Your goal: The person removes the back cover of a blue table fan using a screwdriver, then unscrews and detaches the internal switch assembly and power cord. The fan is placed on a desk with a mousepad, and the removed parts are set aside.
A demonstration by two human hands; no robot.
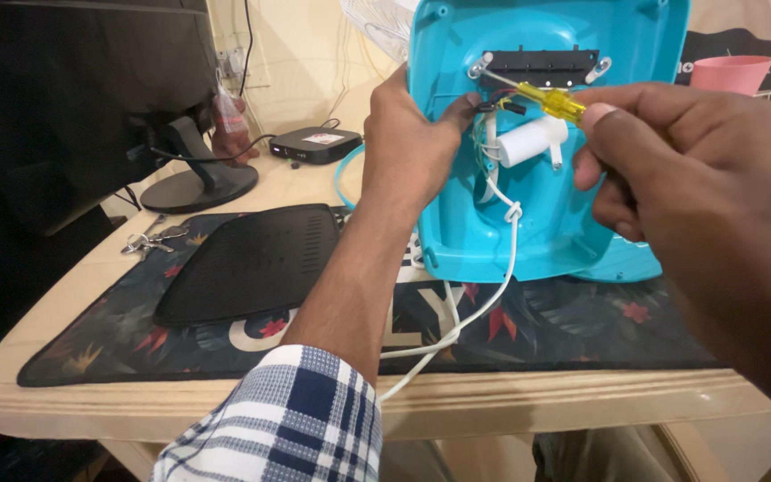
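On the table, in front of us: a turquoise plastic housing stands upright on a dark mat with a leaf pattern, its open back turned to us so that we can see inside.
Left hand: our left hand grasps the left edge of the housing, the thumb pressing near the wires; we judge it holds the shell steady so it does not tip.
Right hand: our right hand is closed around a screwdriver with a yellow handle, held with the fingertips like a pen, probably for fine control.
Tool tip: the metal shaft points up and left, toward a screw at the left end of the black terminal strip; we cannot tell if it touches.
Inside the housing: a white cylinder part sits under the strip, and a white cable, knotted once, runs out over the table edge.
Around: a black cover panel lies flat on the mat at the left, keys just beside it, a monitor stand and a small black box behind, a pink cup far right.
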